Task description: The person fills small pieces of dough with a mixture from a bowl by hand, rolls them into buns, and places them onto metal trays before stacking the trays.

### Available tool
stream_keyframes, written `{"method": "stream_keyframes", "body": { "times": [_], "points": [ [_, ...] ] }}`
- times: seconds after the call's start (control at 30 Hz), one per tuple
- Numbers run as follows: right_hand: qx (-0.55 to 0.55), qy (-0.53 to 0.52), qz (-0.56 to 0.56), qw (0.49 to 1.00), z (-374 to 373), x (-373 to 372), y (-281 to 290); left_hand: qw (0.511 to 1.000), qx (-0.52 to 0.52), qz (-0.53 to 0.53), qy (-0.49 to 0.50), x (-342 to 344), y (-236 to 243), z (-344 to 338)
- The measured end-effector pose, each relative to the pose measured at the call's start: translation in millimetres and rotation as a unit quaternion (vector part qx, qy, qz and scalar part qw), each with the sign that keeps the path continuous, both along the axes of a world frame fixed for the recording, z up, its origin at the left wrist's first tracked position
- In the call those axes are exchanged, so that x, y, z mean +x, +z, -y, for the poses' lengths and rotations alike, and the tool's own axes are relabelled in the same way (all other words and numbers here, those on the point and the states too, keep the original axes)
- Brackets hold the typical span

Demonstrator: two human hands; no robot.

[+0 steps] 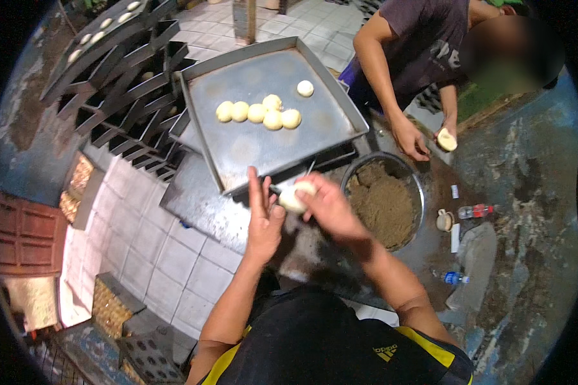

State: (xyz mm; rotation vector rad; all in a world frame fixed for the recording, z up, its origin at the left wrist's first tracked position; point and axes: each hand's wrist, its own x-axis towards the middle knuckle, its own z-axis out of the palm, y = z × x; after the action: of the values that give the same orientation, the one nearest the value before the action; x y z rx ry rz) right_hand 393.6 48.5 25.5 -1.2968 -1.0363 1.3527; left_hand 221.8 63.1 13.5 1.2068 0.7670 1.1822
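Observation:
My right hand is closed around a pale, round dough ball, fingers curled over its right side. Beside the ball, my left hand is held upright with its fingers stretched out, and its thumb is close to the dough. A thin, shiny piece shows between that hand and the ball, too blurred to name. Just beyond my hands is a square metal tray with several yellowish dough balls grouped in the middle. One whiter ball sits apart toward the far right corner.
Right of my hands stands a round bowl of brown crumbly filling. Across it, another person's hand holds a hollowed dough piece. Two plastic bottles and a small cup lie farther right. Stacked metal trays rise at the left.

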Motion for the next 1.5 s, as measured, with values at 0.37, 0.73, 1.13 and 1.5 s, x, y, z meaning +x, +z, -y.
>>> {"method": "stream_keyframes", "body": {
  "times": [0.37, 0.73, 1.13, 1.5],
  "points": [
    [-0.058, 0.056, 0.618, 0.782, -225, 144, -55, 0.908, 0.237, -0.343, -0.043, -64, -32, -153],
    [-0.241, -0.020, 0.430, 0.870, -268, 120, -48, 0.901, 0.256, -0.344, -0.066, -66, -44, -162],
    [-0.031, -0.086, 0.455, 0.886, -229, 110, -61, 0.893, 0.288, -0.344, -0.022, -58, -33, -149],
    [0.174, -0.155, 0.458, 0.858, 42, -22, 42, 0.923, -0.252, 0.204, -0.206, 50, -21, -7]
  ]
}}
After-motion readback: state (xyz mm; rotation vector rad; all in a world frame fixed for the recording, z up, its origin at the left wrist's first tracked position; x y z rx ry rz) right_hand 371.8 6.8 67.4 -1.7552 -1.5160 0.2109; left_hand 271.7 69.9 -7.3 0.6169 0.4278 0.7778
